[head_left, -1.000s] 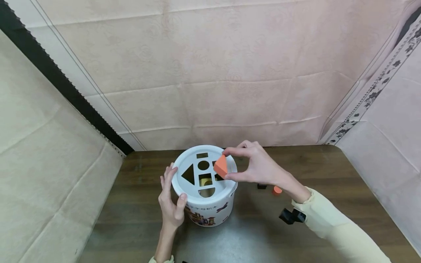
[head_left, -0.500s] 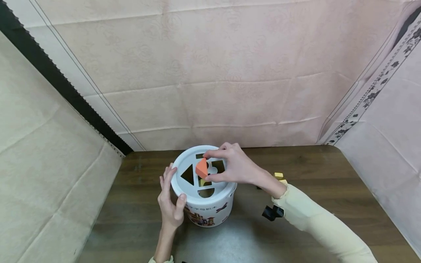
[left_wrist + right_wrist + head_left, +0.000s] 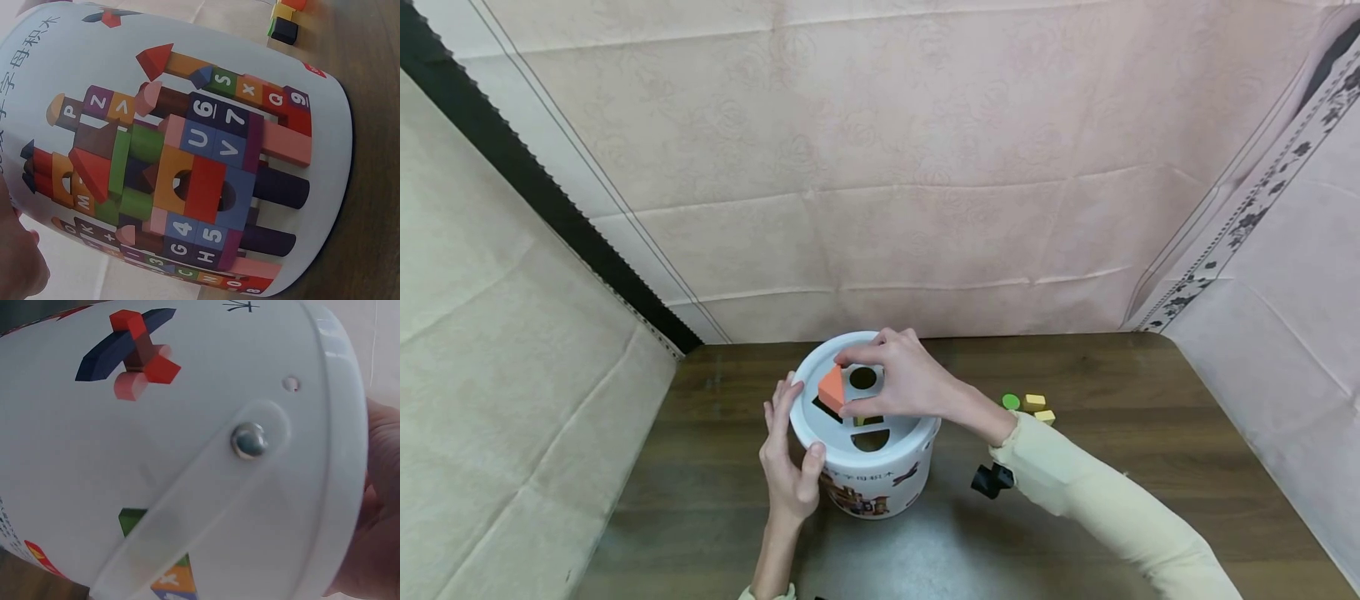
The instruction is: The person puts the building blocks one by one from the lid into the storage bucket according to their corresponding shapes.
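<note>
One left grip (image 3: 793,468), spread wide, rests against the bucket (image 3: 891,497). The right grip (image 3: 902,377), parted only by an orange block (image 3: 831,389), pinches it over the triangular hole (image 3: 827,410); insertion judged pending. Farther off, a green block (image 3: 1011,402) and yellow blocks (image 3: 1034,402) remain on the worktop (image 3: 1120,425).

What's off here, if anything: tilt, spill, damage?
Nothing stands out. The bucket stands upright, its lid looks seated, and the left hand holds its edge. The right hand pinches the orange block over the lid. Loose blocks lie nearby; no damage shows.
</note>
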`<state>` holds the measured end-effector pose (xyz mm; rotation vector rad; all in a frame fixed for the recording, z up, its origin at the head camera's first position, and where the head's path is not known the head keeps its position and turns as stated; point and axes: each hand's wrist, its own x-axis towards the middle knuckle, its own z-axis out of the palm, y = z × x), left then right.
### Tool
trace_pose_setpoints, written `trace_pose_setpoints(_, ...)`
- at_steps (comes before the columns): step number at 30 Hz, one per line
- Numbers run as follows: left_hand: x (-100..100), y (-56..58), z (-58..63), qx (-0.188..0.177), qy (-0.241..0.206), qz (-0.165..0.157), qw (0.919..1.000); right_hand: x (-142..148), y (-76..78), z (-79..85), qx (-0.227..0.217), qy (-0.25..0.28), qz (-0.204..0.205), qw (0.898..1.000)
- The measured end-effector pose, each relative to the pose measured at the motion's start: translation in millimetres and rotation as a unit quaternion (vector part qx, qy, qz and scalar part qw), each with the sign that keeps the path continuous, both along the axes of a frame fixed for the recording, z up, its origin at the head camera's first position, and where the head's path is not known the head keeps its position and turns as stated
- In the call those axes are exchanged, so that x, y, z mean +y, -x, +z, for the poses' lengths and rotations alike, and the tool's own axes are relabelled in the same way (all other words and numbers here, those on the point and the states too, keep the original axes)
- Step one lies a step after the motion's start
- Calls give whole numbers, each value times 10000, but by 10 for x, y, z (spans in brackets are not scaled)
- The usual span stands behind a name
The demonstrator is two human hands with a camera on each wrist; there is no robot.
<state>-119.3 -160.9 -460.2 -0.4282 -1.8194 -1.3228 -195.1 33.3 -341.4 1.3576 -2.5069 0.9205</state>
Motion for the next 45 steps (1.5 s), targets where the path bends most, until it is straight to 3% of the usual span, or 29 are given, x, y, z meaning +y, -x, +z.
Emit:
trace_pose_setpoints(15,6,5,-1,42,-25,6,10000,27,27,-39,-101,-109,-183,9997)
trace_pose_setpoints(20,22,18,-12,106,-15,16,9999,306,107,-15,-247,673,-461,9964)
trace_pose_setpoints(27,18,20,-10,156,-50,41,9999,954,202,-34,-537,1344,-1351,9802)
trace_pose_setpoints(31,13,16,-9,113,-52,60,9999,1342,211,-206,-649,1351,-1764,9728)
trace_pose_setpoints(36,14,17,-2,90,-57,53,9999,1807,153,-561,-873,1053,-2296,9636)
trace_pose_setpoints(45,11,20,-16,122,-56,33,9999,2392,7,-1179,-952,1025,-2642,9543)
